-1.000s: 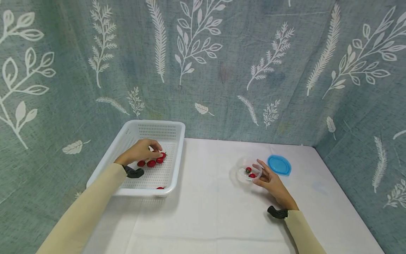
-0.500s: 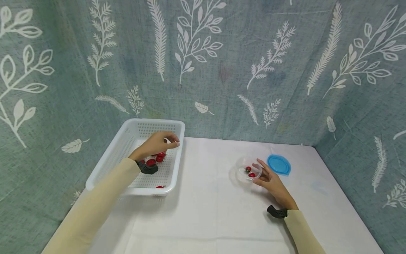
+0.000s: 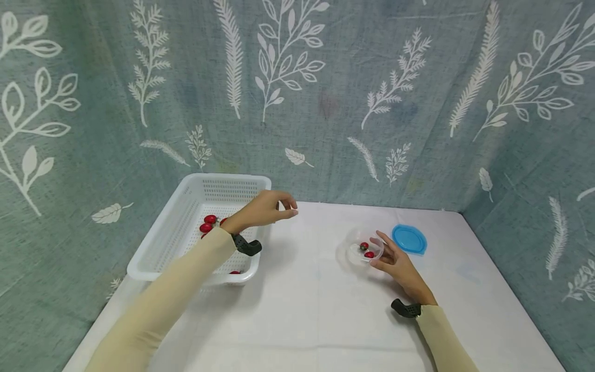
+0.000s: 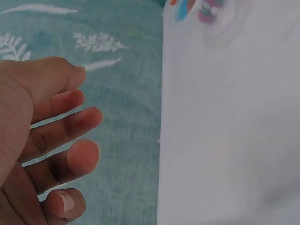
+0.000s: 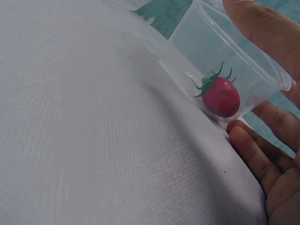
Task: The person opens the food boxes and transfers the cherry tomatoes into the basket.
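Left hand [image 3: 265, 209] is past the white slotted basket [image 3: 186, 217], fingers loosely curled, can't tell what it holds. Right hand [image 3: 395, 263] cups the clear plastic tub [image 3: 360, 250]; steady it, drop low.

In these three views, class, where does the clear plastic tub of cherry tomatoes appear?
Head: clear tub right of centre, against the right hand.
Left wrist: blurred at the top edge.
Right wrist: upper right, one tomato visible.
Shared landmark: white tablecloth.
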`<state>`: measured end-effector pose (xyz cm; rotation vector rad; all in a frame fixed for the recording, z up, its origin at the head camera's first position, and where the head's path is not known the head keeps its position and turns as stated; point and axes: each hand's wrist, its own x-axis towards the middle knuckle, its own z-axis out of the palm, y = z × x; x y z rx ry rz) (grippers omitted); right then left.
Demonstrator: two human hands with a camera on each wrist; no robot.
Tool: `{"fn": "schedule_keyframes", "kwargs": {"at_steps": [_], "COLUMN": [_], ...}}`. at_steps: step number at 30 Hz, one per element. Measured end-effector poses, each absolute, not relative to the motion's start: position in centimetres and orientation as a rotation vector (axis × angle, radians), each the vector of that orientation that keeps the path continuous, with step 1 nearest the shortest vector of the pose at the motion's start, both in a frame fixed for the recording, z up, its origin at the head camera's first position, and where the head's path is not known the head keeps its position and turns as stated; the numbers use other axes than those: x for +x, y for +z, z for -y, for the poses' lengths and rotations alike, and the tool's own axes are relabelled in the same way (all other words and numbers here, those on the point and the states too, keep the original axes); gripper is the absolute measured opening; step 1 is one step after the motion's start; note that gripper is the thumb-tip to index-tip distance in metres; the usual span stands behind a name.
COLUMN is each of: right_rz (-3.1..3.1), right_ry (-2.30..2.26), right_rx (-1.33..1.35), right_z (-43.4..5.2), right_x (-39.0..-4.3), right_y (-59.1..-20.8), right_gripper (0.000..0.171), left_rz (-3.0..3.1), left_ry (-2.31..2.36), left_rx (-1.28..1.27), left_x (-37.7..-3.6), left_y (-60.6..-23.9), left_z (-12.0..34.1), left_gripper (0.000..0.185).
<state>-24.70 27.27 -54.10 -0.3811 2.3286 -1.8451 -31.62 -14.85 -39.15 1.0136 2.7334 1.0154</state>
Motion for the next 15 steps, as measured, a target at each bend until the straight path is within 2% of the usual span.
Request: {"fn": "schedule_keyframes", "kwargs": {"at_steps": [15], "right_rz": [-2.331], "right_ry": [-1.84], "right_rx": [-0.338], "right_z": [-27.1], "right_x": [-24.8], "right_y": [-53.8], "right_gripper": [0.091], "left_rz": [-2.534], "left_ry": [1.05], "left_rx": [1.166], "left_x": [-32.4], "left_y": [-40.1], "left_z": [6.6], "left_gripper": [0.017]}}
